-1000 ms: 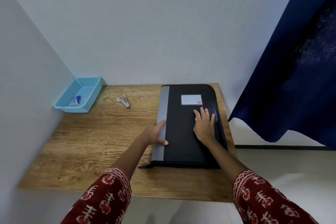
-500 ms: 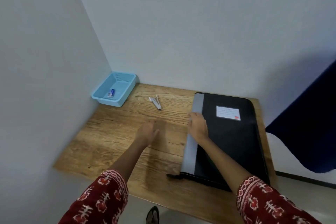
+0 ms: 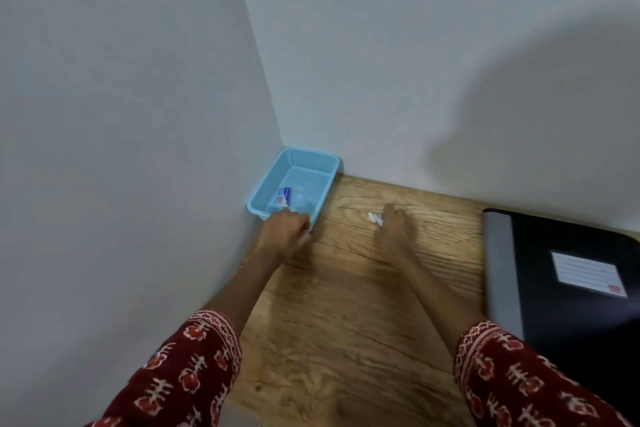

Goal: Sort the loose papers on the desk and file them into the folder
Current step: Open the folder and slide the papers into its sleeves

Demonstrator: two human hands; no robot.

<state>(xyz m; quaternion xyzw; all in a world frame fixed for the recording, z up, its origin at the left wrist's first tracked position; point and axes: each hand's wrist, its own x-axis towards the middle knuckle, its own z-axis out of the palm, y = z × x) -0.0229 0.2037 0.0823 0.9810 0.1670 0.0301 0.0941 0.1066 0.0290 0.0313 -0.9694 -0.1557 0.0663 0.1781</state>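
1. Folder first: the black zip folder with the grey spine and white label [image 3: 568, 274] lies flat and closed at the right end of the wooden desk [image 3: 349, 305]; a second ago both your hands were on it, and now neither touches it, which reads as the filing being done or set aside; no loose papers show on the desk.
2. Its long axis runs from the near edge towards the back wall, grey spine on the left, label towards the far end.
3. The light blue plastic basket [image 3: 325, 163] sits in the far left corner, a small blue-and-white item [image 3: 283, 197] inside it.
4. Your left hand [image 3: 285, 236] has moved from the folder's spine to the basket's near rim, fingers curled; whether it grips the rim, I cannot tell.
5. Your right hand [image 3: 398, 224] has crossed to the small silver metal tool [image 3: 374, 218]; fingers bent over it, grip unclear through blur.
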